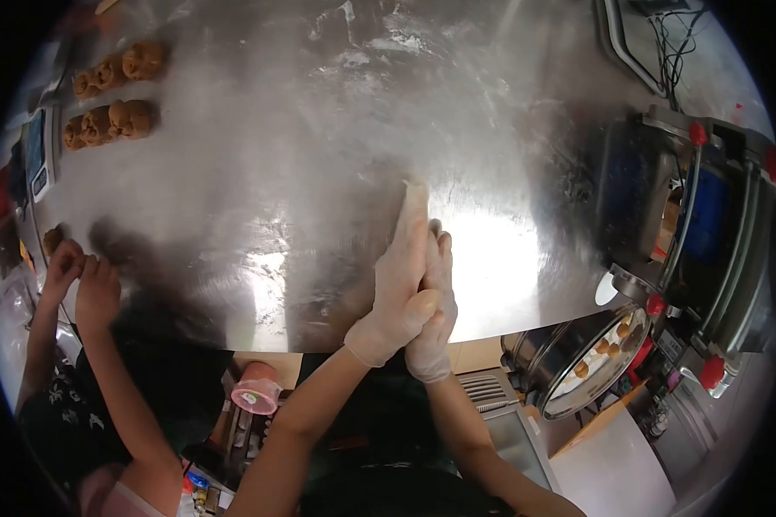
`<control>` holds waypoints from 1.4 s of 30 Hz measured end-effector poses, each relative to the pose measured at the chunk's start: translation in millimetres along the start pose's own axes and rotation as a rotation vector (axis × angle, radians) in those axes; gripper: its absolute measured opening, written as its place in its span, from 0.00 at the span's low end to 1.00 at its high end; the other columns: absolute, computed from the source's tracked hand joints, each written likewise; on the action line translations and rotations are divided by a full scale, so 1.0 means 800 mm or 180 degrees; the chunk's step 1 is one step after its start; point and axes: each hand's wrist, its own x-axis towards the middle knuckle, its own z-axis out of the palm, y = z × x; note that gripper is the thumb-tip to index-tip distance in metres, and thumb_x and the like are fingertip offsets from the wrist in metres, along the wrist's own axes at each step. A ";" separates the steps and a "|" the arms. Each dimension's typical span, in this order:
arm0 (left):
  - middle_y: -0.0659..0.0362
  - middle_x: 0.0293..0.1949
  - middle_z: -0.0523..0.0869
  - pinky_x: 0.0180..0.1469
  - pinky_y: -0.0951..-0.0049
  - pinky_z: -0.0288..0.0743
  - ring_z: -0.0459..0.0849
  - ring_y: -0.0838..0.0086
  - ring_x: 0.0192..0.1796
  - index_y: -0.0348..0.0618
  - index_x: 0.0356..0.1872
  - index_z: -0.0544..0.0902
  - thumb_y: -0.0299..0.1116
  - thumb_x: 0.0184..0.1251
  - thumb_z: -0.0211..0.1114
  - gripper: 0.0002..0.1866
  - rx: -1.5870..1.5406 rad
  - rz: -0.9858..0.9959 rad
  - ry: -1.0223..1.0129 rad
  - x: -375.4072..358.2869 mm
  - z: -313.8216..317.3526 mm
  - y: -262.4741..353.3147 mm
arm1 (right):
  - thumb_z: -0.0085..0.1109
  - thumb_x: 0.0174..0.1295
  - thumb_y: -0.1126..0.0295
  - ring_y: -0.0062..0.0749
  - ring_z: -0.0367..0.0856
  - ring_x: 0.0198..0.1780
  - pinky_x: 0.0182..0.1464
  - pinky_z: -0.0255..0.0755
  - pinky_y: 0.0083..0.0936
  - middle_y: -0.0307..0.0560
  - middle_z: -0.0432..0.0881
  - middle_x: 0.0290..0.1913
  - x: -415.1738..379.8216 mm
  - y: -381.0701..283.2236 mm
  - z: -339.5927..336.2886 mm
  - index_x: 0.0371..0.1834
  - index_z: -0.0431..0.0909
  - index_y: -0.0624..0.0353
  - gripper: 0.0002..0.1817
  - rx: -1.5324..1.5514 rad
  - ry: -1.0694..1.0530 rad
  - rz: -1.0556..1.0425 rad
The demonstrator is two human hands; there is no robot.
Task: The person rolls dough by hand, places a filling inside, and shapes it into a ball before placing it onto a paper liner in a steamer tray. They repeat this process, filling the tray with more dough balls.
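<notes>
My left hand [398,276] and my right hand [431,351] are pressed palm to palm above the front part of the steel table [319,172]. Both wear thin translucent gloves. Fingers are straight and point away from me, with the left hand covering much of the right. Whatever lies between the palms, if anything, is hidden. To the far left, a co-worker's bare hands [86,280] are close together at the table edge, beside a small brown lump [53,239].
Brown dough lumps [129,119] lie in two rows at the back left, near a scale [40,155]. A machine with red knobs [698,133] stands at right. Below it, a round metal tray [560,403] holds small brown balls. A pink tub [257,389] sits under the table edge.
</notes>
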 end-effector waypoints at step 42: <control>0.40 0.84 0.50 0.84 0.59 0.42 0.47 0.51 0.86 0.29 0.83 0.44 0.60 0.77 0.44 0.48 0.0359 -0.0227 0.0004 -0.027 -0.002 0.008 | 0.22 0.77 0.32 0.58 0.41 0.87 0.85 0.36 0.48 0.61 0.54 0.84 -0.004 -0.011 -0.001 0.83 0.54 0.67 0.49 0.0058 0.0348 0.0077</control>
